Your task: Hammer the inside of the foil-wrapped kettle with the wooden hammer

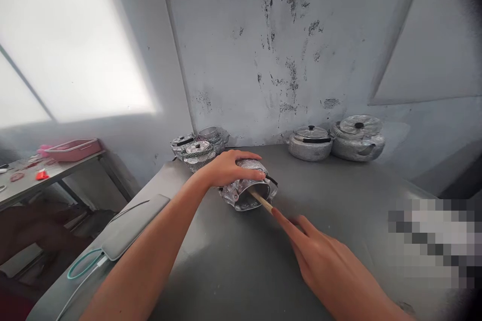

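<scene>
A small silver pot with a crinkled, shiny surface [230, 195] lies tipped on the grey table [226, 271], its round mouth turned towards me. My left hand [228, 168] grips it from above, fingers and thumb spread over its upper side. A short black handle [271, 180] sticks out at the pot's right. In my right hand [316, 248] is a light wooden stick [264, 203], held by the fingers and angled into the pot's mouth. The stick's far end is hidden inside the pot.
Several small silver pots [198, 149] stand at the back left. Further right are a lidded pot [311, 148] and a larger kettle [359, 143]. A grey power bank [137, 228] with a cable lies left. A side table holds a pink basket [75, 150].
</scene>
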The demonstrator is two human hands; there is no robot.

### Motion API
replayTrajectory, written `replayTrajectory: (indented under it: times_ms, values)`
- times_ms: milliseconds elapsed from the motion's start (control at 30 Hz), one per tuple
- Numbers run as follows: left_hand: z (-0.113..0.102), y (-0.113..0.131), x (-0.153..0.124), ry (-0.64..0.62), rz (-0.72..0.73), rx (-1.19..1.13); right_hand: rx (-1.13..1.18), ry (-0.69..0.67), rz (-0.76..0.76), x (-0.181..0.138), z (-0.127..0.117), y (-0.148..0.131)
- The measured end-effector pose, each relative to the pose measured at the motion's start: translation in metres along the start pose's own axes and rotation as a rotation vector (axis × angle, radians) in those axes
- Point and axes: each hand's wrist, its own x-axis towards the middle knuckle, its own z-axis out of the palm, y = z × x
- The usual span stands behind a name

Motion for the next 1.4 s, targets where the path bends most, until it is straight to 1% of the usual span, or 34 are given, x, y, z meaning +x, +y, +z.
replayTrajectory:
  times_ms: [67,133,233,367,433,600,733,800,1033,1167,1300,1400]
  values:
    - [0.000,0.001,0.000,0.003,-0.006,-0.001,-0.009,0.056,-0.046,-0.001,0.002,-0.001]
    - [0.001,0.001,-0.001,0.004,-0.007,0.001,-0.043,0.091,-0.058,-0.001,0.003,-0.001]
    - [0.001,0.001,-0.001,0.009,-0.009,0.006,-0.092,0.092,-0.039,-0.001,0.003,0.001]
    - [0.002,0.000,-0.001,0.012,0.006,0.024,-0.082,0.122,-0.074,-0.003,0.003,0.001]
    - [0.001,0.000,0.000,0.013,0.016,0.034,-0.077,0.130,-0.068,-0.003,0.001,0.001]
    - [0.002,0.000,-0.001,0.009,0.026,0.084,0.042,0.092,-0.003,-0.002,-0.003,-0.001]
    - [0.003,0.002,-0.003,0.003,0.019,0.116,0.071,-0.005,0.058,-0.002,-0.006,0.000]
    - [0.003,0.003,-0.003,-0.001,0.009,0.119,0.069,-0.037,0.063,-0.002,-0.006,0.000]
    - [0.004,0.002,-0.004,0.001,0.004,0.109,-0.047,-0.016,0.020,-0.004,-0.002,0.002]
    - [0.004,0.002,-0.004,-0.002,0.004,0.122,0.050,-0.030,0.023,-0.006,-0.002,0.000]
    - [0.004,0.003,-0.004,-0.015,0.014,0.144,0.115,-0.082,0.078,-0.005,-0.005,-0.001]
    - [0.003,0.004,-0.004,-0.033,0.019,0.154,0.183,-0.031,0.093,-0.006,-0.009,0.000]
